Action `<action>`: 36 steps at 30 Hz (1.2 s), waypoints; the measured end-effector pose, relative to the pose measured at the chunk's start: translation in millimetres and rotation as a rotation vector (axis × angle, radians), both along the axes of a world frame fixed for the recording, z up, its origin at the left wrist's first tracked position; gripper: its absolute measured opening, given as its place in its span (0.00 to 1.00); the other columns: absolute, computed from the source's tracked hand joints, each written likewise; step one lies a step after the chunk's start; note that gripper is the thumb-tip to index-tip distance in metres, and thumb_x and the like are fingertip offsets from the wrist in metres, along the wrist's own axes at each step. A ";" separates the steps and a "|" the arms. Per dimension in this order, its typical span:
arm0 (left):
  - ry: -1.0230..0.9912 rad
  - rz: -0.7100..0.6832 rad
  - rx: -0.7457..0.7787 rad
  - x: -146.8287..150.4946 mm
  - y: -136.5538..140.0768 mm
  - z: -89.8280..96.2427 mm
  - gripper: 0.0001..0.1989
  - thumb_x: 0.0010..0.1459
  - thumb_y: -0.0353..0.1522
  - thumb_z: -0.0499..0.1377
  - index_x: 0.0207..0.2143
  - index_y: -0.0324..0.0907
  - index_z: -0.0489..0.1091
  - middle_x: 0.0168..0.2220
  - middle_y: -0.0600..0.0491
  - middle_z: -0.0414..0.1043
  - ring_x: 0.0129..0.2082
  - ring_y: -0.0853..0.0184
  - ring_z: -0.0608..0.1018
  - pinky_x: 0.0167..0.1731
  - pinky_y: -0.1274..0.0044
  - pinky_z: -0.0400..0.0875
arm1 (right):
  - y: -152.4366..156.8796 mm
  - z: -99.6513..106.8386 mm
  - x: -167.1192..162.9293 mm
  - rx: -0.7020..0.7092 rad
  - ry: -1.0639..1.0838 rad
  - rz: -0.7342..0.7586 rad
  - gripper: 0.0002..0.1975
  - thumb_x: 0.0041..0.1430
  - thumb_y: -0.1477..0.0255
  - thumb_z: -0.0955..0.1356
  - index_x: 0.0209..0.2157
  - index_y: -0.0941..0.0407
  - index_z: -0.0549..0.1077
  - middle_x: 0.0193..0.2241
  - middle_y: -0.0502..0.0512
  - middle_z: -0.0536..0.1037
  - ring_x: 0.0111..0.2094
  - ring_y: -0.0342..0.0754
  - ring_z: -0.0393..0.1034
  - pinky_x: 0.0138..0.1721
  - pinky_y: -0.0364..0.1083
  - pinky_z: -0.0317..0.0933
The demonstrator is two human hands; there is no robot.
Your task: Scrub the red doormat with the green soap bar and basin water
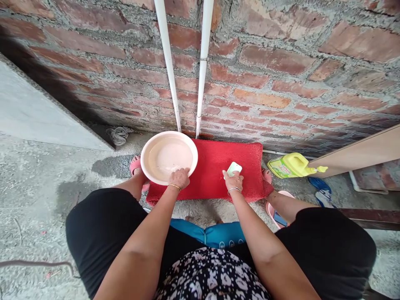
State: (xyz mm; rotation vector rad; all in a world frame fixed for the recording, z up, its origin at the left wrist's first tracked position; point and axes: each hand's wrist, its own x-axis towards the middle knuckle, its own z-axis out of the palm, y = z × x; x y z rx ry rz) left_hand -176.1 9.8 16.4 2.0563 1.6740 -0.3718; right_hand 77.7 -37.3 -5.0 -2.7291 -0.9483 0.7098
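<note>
I have the right hand (pixel 233 182) grasping a small pale-green rectangular object (pixel 235 167) at the right part of a long red textured cloth (pixel 211 166). On the left, my left hand (pixel 179 179) reaches over the near rim of a round pale-pink basin (pixel 149 167) containing water; I cannot tell whether it grips. A yellow plastic bottle (pixel 288 166) is right of the cloth.

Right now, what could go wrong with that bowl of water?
The basin sits at the left end of the red cloth and seems to jut past it, so if the left hand presses hard near the rim, it might tip and spill its water. A spill toward the right could also soak the cloth, and perhaps reach the pale green thing at the right hand.
</note>
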 end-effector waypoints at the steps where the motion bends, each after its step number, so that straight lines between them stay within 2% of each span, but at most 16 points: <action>1: 0.001 -0.003 0.008 0.0 -0.1 -0.3 0.23 0.54 0.28 0.47 0.53 0.48 0.62 0.48 0.47 0.68 0.48 0.59 0.71 0.45 0.66 0.66 | 4.8 0.9 -3.5 -0.036 -0.001 -0.003 0.38 0.47 0.43 0.62 0.53 0.54 0.60 0.47 0.64 0.62 0.44 0.56 0.64 0.41 0.50 0.59; 5: -0.002 -0.002 0.029 -0.5 -0.6 -3.8 0.24 0.53 0.28 0.47 0.53 0.48 0.62 0.48 0.47 0.69 0.46 0.59 0.72 0.44 0.65 0.67 | 13.0 0.3 -2.3 -0.091 -0.022 -0.008 0.33 0.49 0.50 0.65 0.52 0.54 0.59 0.47 0.63 0.61 0.43 0.56 0.65 0.39 0.51 0.60; 7: -0.003 -0.003 0.038 -0.7 -0.8 -5.5 0.24 0.53 0.28 0.47 0.53 0.48 0.61 0.48 0.47 0.69 0.46 0.58 0.72 0.43 0.64 0.67 | 10.6 -1.6 -0.1 -0.071 -0.028 0.005 0.30 0.49 0.56 0.66 0.52 0.54 0.60 0.46 0.61 0.62 0.40 0.54 0.67 0.38 0.50 0.60; 9: -0.001 -0.008 0.048 -0.5 -1.2 -5.9 0.24 0.53 0.28 0.47 0.53 0.48 0.62 0.47 0.47 0.69 0.46 0.58 0.72 0.43 0.64 0.66 | 5.7 -3.3 -6.1 -0.007 -0.041 0.080 0.28 0.49 0.59 0.67 0.51 0.54 0.61 0.45 0.59 0.62 0.40 0.52 0.66 0.39 0.49 0.59; 11: 0.005 -0.010 0.052 0.0 -1.6 -4.9 0.23 0.54 0.28 0.47 0.53 0.47 0.62 0.47 0.47 0.69 0.46 0.58 0.72 0.43 0.65 0.66 | 0.4 -4.3 -23.8 0.077 -0.041 0.275 0.26 0.49 0.61 0.67 0.49 0.52 0.63 0.45 0.57 0.62 0.42 0.51 0.65 0.40 0.47 0.59; 16: 0.002 -0.002 0.048 1.4 -2.5 -0.5 0.22 0.55 0.30 0.47 0.53 0.46 0.62 0.46 0.46 0.69 0.46 0.59 0.72 0.44 0.66 0.66 | 0.6 -4.8 -81.8 0.114 0.059 1.037 0.22 0.48 0.64 0.69 0.46 0.48 0.67 0.45 0.54 0.63 0.42 0.49 0.62 0.42 0.46 0.57; 18: -0.003 0.002 0.052 1.5 -2.4 -0.3 0.22 0.55 0.30 0.47 0.53 0.46 0.62 0.46 0.45 0.69 0.47 0.59 0.71 0.44 0.66 0.65 | 6.4 -6.0 -83.7 0.106 0.045 1.131 0.20 0.48 0.65 0.69 0.46 0.48 0.68 0.44 0.54 0.63 0.41 0.49 0.62 0.43 0.46 0.56; 19: -0.001 0.002 0.050 1.5 -2.3 -0.5 0.22 0.55 0.30 0.47 0.53 0.46 0.62 0.47 0.45 0.69 0.47 0.59 0.71 0.45 0.66 0.65 | 9.1 -7.4 -76.5 0.104 0.031 1.097 0.20 0.48 0.65 0.69 0.45 0.48 0.69 0.43 0.54 0.64 0.41 0.49 0.62 0.43 0.46 0.56; 21: 0.007 0.002 0.041 1.4 -1.9 -1.5 0.23 0.55 0.29 0.48 0.54 0.47 0.62 0.48 0.46 0.68 0.47 0.59 0.71 0.45 0.66 0.65 | 10.5 -11.2 -46.9 0.107 0.005 0.907 0.20 0.48 0.65 0.69 0.45 0.49 0.69 0.42 0.54 0.64 0.40 0.48 0.63 0.43 0.46 0.56; 23: 0.013 0.007 0.028 1.3 -1.8 -2.4 0.23 0.54 0.29 0.48 0.54 0.47 0.62 0.48 0.46 0.68 0.47 0.59 0.71 0.45 0.66 0.65 | 3.8 -15.4 -2.9 0.129 -0.018 0.621 0.22 0.47 0.64 0.69 0.46 0.49 0.69 0.42 0.53 0.64 0.40 0.48 0.64 0.42 0.46 0.57; 27: 0.004 0.007 0.030 1.3 -2.0 -2.3 0.23 0.54 0.28 0.47 0.54 0.47 0.62 0.48 0.46 0.68 0.47 0.59 0.71 0.45 0.65 0.66 | -26.0 -18.0 83.0 0.116 -0.052 -0.125 0.27 0.44 0.62 0.70 0.47 0.53 0.67 0.42 0.57 0.65 0.38 0.50 0.66 0.39 0.47 0.60; 29: 0.004 0.002 0.027 1.1 -1.9 -1.3 0.23 0.55 0.29 0.47 0.54 0.47 0.62 0.48 0.46 0.68 0.48 0.59 0.71 0.46 0.65 0.65 | -37.1 -16.9 102.4 0.101 -0.064 -0.382 0.28 0.44 0.61 0.70 0.47 0.56 0.66 0.42 0.61 0.66 0.37 0.52 0.66 0.37 0.48 0.60; 30: 0.005 0.000 0.022 0.9 -1.7 -0.7 0.23 0.55 0.29 0.47 0.54 0.47 0.62 0.48 0.46 0.68 0.48 0.59 0.71 0.46 0.65 0.65 | -39.5 -16.4 102.8 0.119 -0.070 -0.437 0.28 0.44 0.61 0.70 0.47 0.57 0.65 0.42 0.62 0.66 0.37 0.52 0.66 0.37 0.49 0.60; 32: 0.008 -0.001 0.013 0.7 -1.4 0.6 0.23 0.55 0.29 0.47 0.54 0.47 0.61 0.48 0.46 0.68 0.48 0.60 0.71 0.46 0.66 0.65 | -37.6 -16.2 84.9 0.210 -0.061 -0.383 0.27 0.44 0.61 0.70 0.46 0.56 0.65 0.43 0.61 0.66 0.37 0.52 0.66 0.39 0.48 0.60; 33: 0.009 -0.001 0.011 0.7 -1.2 1.2 0.23 0.55 0.29 0.48 0.54 0.47 0.61 0.48 0.46 0.68 0.48 0.60 0.71 0.46 0.66 0.65 | -34.1 -16.5 67.9 0.263 -0.042 -0.276 0.27 0.44 0.61 0.70 0.46 0.55 0.66 0.43 0.60 0.66 0.38 0.51 0.66 0.40 0.48 0.60; 36: 0.015 -0.003 0.017 1.0 -1.0 2.9 0.22 0.55 0.29 0.48 0.53 0.48 0.62 0.48 0.47 0.69 0.47 0.61 0.72 0.45 0.67 0.66 | -20.3 -17.0 0.9 0.333 0.044 0.274 0.23 0.46 0.60 0.69 0.45 0.52 0.67 0.43 0.55 0.65 0.41 0.49 0.65 0.42 0.46 0.59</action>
